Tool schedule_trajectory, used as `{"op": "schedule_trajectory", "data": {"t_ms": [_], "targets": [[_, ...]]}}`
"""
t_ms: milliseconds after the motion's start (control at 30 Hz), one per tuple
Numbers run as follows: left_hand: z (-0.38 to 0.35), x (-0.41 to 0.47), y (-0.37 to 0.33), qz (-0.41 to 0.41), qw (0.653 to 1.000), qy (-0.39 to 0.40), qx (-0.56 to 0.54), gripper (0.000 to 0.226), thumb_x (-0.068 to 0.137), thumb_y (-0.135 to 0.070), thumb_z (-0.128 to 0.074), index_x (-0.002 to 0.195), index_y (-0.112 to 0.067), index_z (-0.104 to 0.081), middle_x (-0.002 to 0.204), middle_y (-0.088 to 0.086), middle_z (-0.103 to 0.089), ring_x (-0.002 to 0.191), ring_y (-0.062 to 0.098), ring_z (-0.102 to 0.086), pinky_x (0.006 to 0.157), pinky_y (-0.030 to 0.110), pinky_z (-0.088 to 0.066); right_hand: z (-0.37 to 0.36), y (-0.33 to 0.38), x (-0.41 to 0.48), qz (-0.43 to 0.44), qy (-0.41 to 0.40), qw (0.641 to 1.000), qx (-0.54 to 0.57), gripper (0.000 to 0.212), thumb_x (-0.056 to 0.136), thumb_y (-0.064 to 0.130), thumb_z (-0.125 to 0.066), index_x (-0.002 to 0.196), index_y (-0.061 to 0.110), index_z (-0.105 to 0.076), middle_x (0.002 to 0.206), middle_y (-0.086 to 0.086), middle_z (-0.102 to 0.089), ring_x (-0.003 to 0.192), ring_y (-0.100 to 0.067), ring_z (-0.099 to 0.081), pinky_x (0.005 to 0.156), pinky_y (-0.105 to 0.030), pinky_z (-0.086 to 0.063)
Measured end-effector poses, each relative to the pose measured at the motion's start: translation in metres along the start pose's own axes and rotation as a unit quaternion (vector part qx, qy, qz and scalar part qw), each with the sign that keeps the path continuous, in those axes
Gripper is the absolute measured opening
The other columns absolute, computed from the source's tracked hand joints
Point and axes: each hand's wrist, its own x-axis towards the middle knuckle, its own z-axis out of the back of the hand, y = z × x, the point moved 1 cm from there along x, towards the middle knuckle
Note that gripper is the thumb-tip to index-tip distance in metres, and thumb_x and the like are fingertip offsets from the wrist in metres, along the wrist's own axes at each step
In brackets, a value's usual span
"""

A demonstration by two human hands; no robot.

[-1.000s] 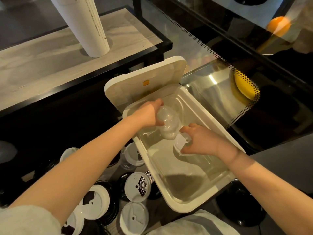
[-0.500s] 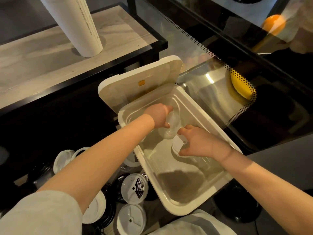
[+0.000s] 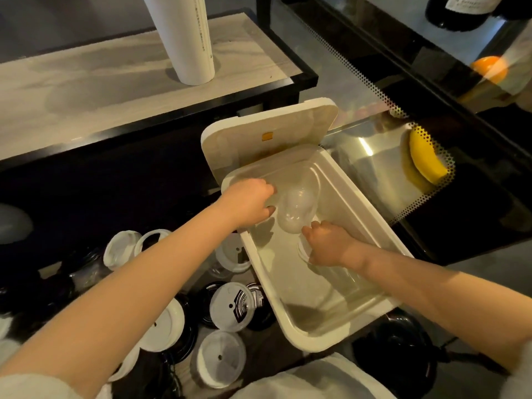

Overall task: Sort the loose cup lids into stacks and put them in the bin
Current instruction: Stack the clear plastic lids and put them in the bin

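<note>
A cream plastic bin (image 3: 371, 223) stands open with its hinged cover (image 3: 267, 133) tipped back. Inside it, my left hand (image 3: 249, 204) grips a stack of clear domed lids (image 3: 296, 211) lying on its side near the bin's far end. My right hand (image 3: 328, 246) is also in the bin, closed on a second clear stack (image 3: 331, 272) that lies along the bin floor. Several loose white lids (image 3: 231, 306) and black lids (image 3: 253, 318) lie on the surface left of the bin.
A tall white tube (image 3: 187, 38) stands on a pale wooden shelf (image 3: 86, 90) behind. A glass display case (image 3: 403, 133) with a yellow fruit (image 3: 426, 159) rises on the right. A black round lid (image 3: 400, 358) lies by my right forearm.
Both hands have gone deeper into the bin, carrying the clear stacks toward its floor and far end. The camera has tilted and shifted.
</note>
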Motion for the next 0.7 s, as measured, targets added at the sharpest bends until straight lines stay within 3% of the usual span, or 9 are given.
{"op": "schedule_trajectory", "data": {"t_ms": [233,433,700], "targets": [[-0.009,-0.027,0.010,0.011,0.999,-0.040,-0.030,0.038,0.093,-0.036,-0.045,0.118,-0.011,-0.059,0.115,0.005,-0.061,0.107,0.023,-0.054,0.092,0.039,-0.044,0.001,0.001,0.004,0.008,-0.012,0.999,-0.040,0.058,0.081,0.049,-0.061,0.124,0.014,-0.047,0.121,-0.011,-0.053,0.114,-0.029,-0.050,0.090,-0.036,-0.046],[-0.005,-0.045,0.007,0.008,0.995,-0.090,-0.028,0.044,0.095,-0.038,-0.044,0.132,-0.015,-0.051,0.137,0.001,-0.049,0.130,0.019,-0.039,0.107,0.037,-0.027,0.021,0.000,-0.010,-0.028,0.023,0.999,-0.001,0.054,0.088,0.053,-0.052,0.129,0.018,-0.043,0.124,-0.005,-0.053,0.115,-0.026,-0.051,0.088,-0.034,-0.045],[-0.007,-0.089,0.025,0.052,0.982,-0.166,-0.073,0.042,0.091,-0.037,-0.053,0.127,-0.015,-0.055,0.134,0.003,-0.053,0.129,0.020,-0.041,0.107,0.042,-0.036,0.058,0.038,-0.046,-0.016,-0.159,0.979,0.126,0.046,0.091,0.040,-0.052,0.131,0.017,-0.049,0.122,-0.003,-0.059,0.108,-0.024,-0.057,0.086,-0.038,-0.049]]}}
